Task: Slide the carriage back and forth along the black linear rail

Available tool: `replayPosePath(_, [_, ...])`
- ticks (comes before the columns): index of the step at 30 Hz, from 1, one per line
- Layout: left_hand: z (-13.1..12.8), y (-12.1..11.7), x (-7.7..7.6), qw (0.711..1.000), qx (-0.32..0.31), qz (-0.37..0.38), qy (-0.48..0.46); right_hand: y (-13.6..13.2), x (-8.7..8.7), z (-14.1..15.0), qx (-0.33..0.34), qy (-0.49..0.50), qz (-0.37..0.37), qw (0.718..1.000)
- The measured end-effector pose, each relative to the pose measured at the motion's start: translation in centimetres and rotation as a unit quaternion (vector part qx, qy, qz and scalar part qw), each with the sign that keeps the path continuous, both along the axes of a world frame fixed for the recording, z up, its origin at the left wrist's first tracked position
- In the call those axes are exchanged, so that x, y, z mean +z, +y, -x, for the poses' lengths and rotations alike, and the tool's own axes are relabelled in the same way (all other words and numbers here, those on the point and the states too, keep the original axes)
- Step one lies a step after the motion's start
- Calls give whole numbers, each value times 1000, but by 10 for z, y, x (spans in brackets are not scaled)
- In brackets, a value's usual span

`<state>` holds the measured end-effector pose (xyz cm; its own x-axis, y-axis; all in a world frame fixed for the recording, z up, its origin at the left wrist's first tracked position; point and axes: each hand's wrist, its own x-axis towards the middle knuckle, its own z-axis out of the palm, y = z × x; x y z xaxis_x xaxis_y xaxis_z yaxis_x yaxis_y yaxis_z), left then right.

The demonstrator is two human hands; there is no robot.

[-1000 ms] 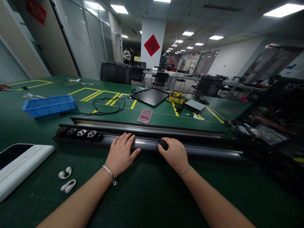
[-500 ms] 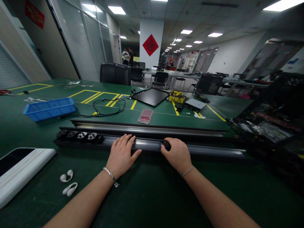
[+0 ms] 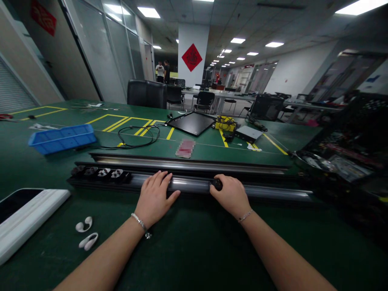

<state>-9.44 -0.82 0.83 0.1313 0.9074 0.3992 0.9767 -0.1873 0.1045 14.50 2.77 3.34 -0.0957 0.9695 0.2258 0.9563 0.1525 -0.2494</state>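
A long dark channel rail (image 3: pixel 190 185) lies crosswise on the green table in front of me. My left hand (image 3: pixel 155 197) rests on it with fingers stretched out and the thumb apart, holding nothing. Between the thumb and fingers of my right hand (image 3: pixel 233 196) is a small round black part (image 3: pixel 217 184), sitting at the rail's channel and partly hidden by the hand. Several socket-like modules (image 3: pixel 117 173), dark with some light faces, sit in a row at the rail's left end. Behind lies a second, similar rail (image 3: pixel 194 165).
To the left are a blue bin (image 3: pixel 62 139), a white device (image 3: pixel 33 222) and white earbuds (image 3: pixel 88 241). Beyond the rails lie a looped black cable (image 3: pixel 139 145), a flat black panel (image 3: pixel 193 123) and a grey box (image 3: pixel 249 133). Dark equipment (image 3: pixel 348 161) stands at the right.
My right hand has slid a little to the right along the rail with the small round black part. My left hand stays in place on the rail.
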Motion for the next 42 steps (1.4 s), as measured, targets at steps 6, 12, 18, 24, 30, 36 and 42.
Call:
replayPosePath(6, [0,0,-1,1000,-2,2,1,4,2,-5,-14,-9,34,999])
replayPosePath(12, [0,0,0,1000,2,3,1,6,7,-13,-16,-49,79,996])
replayPosePath(18, [0,0,1,1000,-2,-3,0,9,12,-28,-27,-81,122,989])
replayPosePath(24, [0,0,1,1000,0,-2,1,10,15,-30,-28,-90,135,986])
replayPosePath(30, [0,0,1,1000,1,1,3,11,12,-33,-27,-79,128,988])
replayPosePath(36, [0,0,1,1000,-2,0,0,6,4,-41,-33,-7,68,997])
replayPosePath(42, [1,1,-1,1000,-2,-4,-5,-5,-6,-41,-76,24,-17,997])
